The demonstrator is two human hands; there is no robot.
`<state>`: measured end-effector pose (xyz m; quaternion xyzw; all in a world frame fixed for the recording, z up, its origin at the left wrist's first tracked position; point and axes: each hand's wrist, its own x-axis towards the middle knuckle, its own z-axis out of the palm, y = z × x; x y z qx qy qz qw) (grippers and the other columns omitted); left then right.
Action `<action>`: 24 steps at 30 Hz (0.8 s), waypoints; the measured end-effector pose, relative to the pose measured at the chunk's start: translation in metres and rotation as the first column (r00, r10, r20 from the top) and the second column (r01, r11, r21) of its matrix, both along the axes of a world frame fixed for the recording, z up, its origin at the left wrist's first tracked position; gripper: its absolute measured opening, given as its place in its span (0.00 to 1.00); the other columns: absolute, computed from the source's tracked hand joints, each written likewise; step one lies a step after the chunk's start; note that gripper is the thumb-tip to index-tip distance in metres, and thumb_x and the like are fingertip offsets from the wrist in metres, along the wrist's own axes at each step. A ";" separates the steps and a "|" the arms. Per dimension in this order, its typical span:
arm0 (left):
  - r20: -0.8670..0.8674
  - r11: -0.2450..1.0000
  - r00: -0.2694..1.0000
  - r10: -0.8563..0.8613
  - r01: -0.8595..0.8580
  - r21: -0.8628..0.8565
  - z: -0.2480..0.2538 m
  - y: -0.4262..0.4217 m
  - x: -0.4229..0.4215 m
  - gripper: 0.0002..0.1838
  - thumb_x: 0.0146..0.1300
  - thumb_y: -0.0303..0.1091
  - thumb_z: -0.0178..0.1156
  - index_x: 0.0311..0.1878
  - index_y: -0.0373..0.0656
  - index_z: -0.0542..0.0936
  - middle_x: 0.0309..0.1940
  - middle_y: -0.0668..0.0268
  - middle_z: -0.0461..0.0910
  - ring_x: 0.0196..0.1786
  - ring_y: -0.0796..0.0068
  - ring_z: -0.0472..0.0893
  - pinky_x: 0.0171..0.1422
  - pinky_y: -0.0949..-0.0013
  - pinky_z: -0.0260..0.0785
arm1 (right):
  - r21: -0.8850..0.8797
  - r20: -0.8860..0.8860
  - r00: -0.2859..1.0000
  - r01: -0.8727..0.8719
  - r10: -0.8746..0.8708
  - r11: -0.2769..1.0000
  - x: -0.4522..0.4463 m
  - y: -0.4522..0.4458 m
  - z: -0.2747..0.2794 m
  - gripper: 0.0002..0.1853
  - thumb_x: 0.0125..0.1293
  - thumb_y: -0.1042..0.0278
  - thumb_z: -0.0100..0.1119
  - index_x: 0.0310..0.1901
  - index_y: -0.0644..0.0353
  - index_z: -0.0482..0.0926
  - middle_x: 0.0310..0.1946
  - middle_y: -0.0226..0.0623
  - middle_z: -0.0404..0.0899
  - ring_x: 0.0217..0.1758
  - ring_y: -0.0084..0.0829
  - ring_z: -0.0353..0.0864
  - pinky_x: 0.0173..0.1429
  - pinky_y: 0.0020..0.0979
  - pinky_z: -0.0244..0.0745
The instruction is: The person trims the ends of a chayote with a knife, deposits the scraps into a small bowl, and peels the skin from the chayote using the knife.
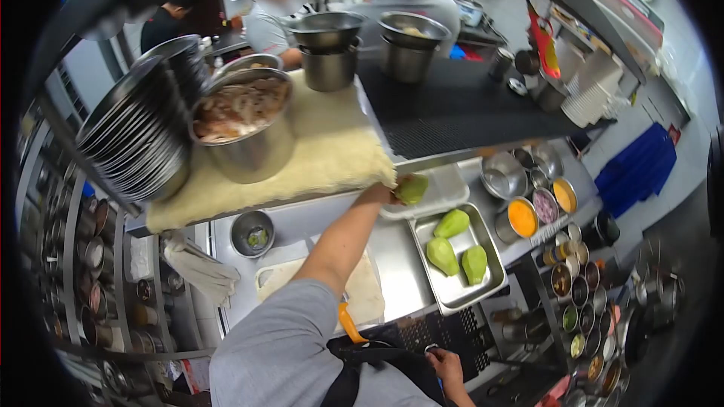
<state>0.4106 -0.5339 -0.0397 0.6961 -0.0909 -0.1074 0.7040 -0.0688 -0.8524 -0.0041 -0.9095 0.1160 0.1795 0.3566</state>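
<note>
A left hand (394, 194) gripped a smooth, pale-green oblong fruit (412, 189) over a translucent plastic tub (445, 188) near the far edge of the steel surface (403, 265), where damp flesh could make it slip, while the right hand's (447, 367) grip was impossible to tell.

Stacked metal dishes (139, 136) beside a steel pot (255, 152) — blue cloth (639, 169), right.

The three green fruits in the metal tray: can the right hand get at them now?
Probably yes: the right hand is on the near side of the tray, and the green fruits lie uncovered. The left hand, holding another fruit past the tray's far left corner, seems out of the way.
</note>
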 end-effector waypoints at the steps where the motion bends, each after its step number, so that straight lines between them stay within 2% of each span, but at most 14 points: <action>1: -0.620 0.962 0.784 -0.022 -0.154 -0.228 0.022 -0.009 0.000 0.29 0.52 0.45 0.74 0.57 0.48 0.79 0.50 0.61 0.82 0.49 0.62 0.84 0.46 0.60 0.83 | -0.007 0.023 0.999 -0.022 0.023 1.000 0.018 0.006 0.010 0.17 0.62 0.55 0.68 0.45 0.60 0.88 0.37 0.50 0.87 0.42 0.49 0.87 0.47 0.40 0.80; 3: -0.129 0.951 0.986 -0.105 0.061 -0.303 -0.001 0.011 -0.025 0.27 0.56 0.41 0.72 0.58 0.47 0.78 0.50 0.62 0.82 0.49 0.64 0.85 0.44 0.66 0.83 | -0.061 0.151 0.966 -0.203 0.210 0.977 0.045 0.018 0.031 0.17 0.64 0.59 0.68 0.45 0.65 0.86 0.32 0.48 0.87 0.35 0.37 0.89 0.42 0.33 0.80; 5: -0.060 0.973 0.996 0.068 -0.053 0.225 0.105 0.032 -0.109 0.23 0.62 0.38 0.68 0.59 0.46 0.78 0.51 0.64 0.82 0.50 0.68 0.85 0.44 0.69 0.82 | -0.056 0.206 0.950 -0.226 0.233 0.972 0.066 0.033 0.041 0.16 0.64 0.60 0.68 0.45 0.65 0.86 0.32 0.47 0.87 0.34 0.35 0.89 0.42 0.32 0.80; 6: -0.287 0.974 0.958 0.011 -0.075 -0.214 0.082 0.042 -0.106 0.23 0.63 0.38 0.66 0.60 0.46 0.77 0.51 0.63 0.82 0.51 0.67 0.84 0.46 0.66 0.81 | -0.026 0.198 0.961 -0.190 0.192 0.981 0.076 0.041 0.039 0.17 0.63 0.58 0.68 0.45 0.64 0.87 0.33 0.49 0.87 0.37 0.40 0.89 0.45 0.35 0.81; 7: -0.440 0.779 0.886 -0.147 -0.171 -0.604 0.055 0.053 -0.106 0.23 0.64 0.38 0.65 0.61 0.46 0.76 0.52 0.63 0.82 0.51 0.67 0.84 0.49 0.63 0.80 | 0.005 0.184 0.971 -0.153 0.150 0.988 0.082 0.050 0.032 0.17 0.63 0.56 0.68 0.45 0.63 0.87 0.35 0.51 0.87 0.40 0.46 0.89 0.47 0.38 0.82; 9: -0.349 0.742 0.917 -0.195 -0.095 -0.663 0.063 0.090 -0.159 0.26 0.63 0.37 0.64 0.65 0.48 0.73 0.54 0.62 0.81 0.54 0.67 0.82 0.54 0.56 0.77 | -0.003 0.187 0.967 -0.176 0.173 0.984 0.091 0.073 0.012 0.18 0.62 0.56 0.69 0.46 0.63 0.87 0.36 0.52 0.87 0.41 0.43 0.89 0.49 0.37 0.82; 12: -0.373 0.708 0.887 -0.273 -0.077 -0.702 0.059 0.141 -0.232 0.30 0.64 0.37 0.63 0.69 0.48 0.68 0.58 0.62 0.78 0.56 0.67 0.81 0.57 0.55 0.76 | -0.081 0.197 0.927 -0.309 0.319 0.948 0.091 0.129 0.020 0.19 0.61 0.56 0.69 0.46 0.62 0.87 0.35 0.51 0.87 0.39 0.45 0.88 0.49 0.39 0.82; 14: -0.444 0.750 0.865 -0.235 -0.129 -0.649 0.057 0.169 -0.272 0.34 0.63 0.35 0.64 0.72 0.48 0.65 0.62 0.63 0.76 0.60 0.68 0.78 0.60 0.57 0.75 | -0.161 0.222 0.841 -0.467 0.492 0.870 0.092 0.156 0.004 0.23 0.61 0.57 0.70 0.51 0.66 0.84 0.37 0.50 0.86 0.38 0.43 0.87 0.46 0.37 0.81; 15: -0.455 0.746 0.861 -0.227 -0.146 -0.649 0.045 0.178 -0.287 0.34 0.63 0.35 0.64 0.72 0.48 0.65 0.62 0.63 0.76 0.60 0.68 0.78 0.60 0.57 0.75 | -0.157 0.209 0.839 -0.478 0.502 0.864 0.089 0.166 -0.002 0.23 0.61 0.57 0.70 0.51 0.66 0.84 0.37 0.50 0.86 0.38 0.43 0.87 0.46 0.37 0.81; 17: -0.498 0.807 0.864 -0.069 -0.245 -0.537 0.035 0.196 -0.314 0.35 0.62 0.34 0.65 0.72 0.46 0.65 0.62 0.63 0.76 0.62 0.67 0.77 0.62 0.58 0.73 | -0.319 0.265 0.740 -0.537 0.618 0.781 0.085 0.185 -0.009 0.27 0.60 0.55 0.71 0.55 0.65 0.81 0.40 0.49 0.85 0.41 0.46 0.86 0.47 0.40 0.81; 18: -0.495 0.827 0.866 -0.070 -0.227 -0.514 0.039 0.206 -0.327 0.35 0.61 0.34 0.67 0.71 0.44 0.67 0.61 0.63 0.76 0.64 0.68 0.76 0.64 0.59 0.71 | -0.350 0.207 0.727 -0.570 0.654 0.744 0.084 0.192 -0.011 0.33 0.59 0.53 0.72 0.62 0.64 0.75 0.39 0.49 0.84 0.41 0.47 0.85 0.48 0.42 0.80; 21: -0.485 0.904 0.874 0.035 -0.234 -0.357 0.041 0.224 -0.356 0.37 0.58 0.38 0.72 0.70 0.43 0.68 0.59 0.63 0.77 0.60 0.70 0.78 0.60 0.63 0.72 | -0.315 0.109 0.792 -0.546 0.601 0.777 0.084 0.212 -0.013 0.39 0.58 0.51 0.73 0.66 0.63 0.69 0.38 0.50 0.83 0.41 0.47 0.85 0.48 0.44 0.80; 22: -0.492 0.909 0.871 0.019 -0.220 -0.354 0.038 0.227 -0.360 0.37 0.58 0.38 0.72 0.70 0.43 0.68 0.59 0.63 0.77 0.60 0.70 0.78 0.60 0.63 0.72 | -0.256 0.054 0.807 -0.559 0.589 0.789 0.084 0.217 -0.009 0.43 0.58 0.52 0.72 0.71 0.59 0.63 0.41 0.53 0.82 0.43 0.51 0.84 0.49 0.48 0.79; 24: -0.446 0.945 0.886 0.128 -0.245 -0.215 0.033 0.232 -0.363 0.40 0.53 0.37 0.76 0.68 0.39 0.70 0.58 0.61 0.78 0.60 0.69 0.78 0.62 0.65 0.70 | -0.274 0.046 0.792 -0.576 0.608 0.771 0.078 0.229 -0.004 0.43 0.59 0.53 0.71 0.71 0.57 0.62 0.44 0.54 0.80 0.44 0.54 0.83 0.50 0.49 0.79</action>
